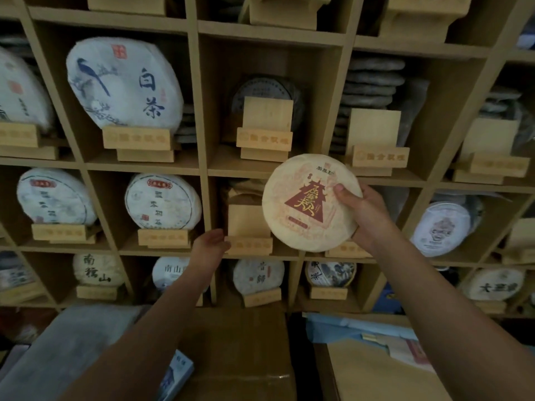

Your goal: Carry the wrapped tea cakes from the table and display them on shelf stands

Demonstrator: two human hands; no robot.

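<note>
Before the wooden shelf (202, 169), the right hand (367, 212) grips a cream wrapped tea cake (309, 202) by its right edge, thumb on the printed front and fingers curled behind, holding it upright and facing outward. The cake hangs in the air in front of the divider between two middle-row cubbies, overlapping the empty stand (249, 227) just to its left, and it does not appear to be touching any stand yet. The left hand (210, 246) is loosely curled and holds nothing, hovering just left of that empty stand, close to its front lip; whether it touches the lip I cannot tell. That stand looks like the likely target, though two more bare stands sit in the row above it. To seat the cake well, I would bring it left and lower its bottom edge into the slot behind the front lip, then let it lean against the backboard. Keeping the red print upright would match the neighbouring cakes. The free hand could steady the stand so it does not slide back as the cake settles.
</note>
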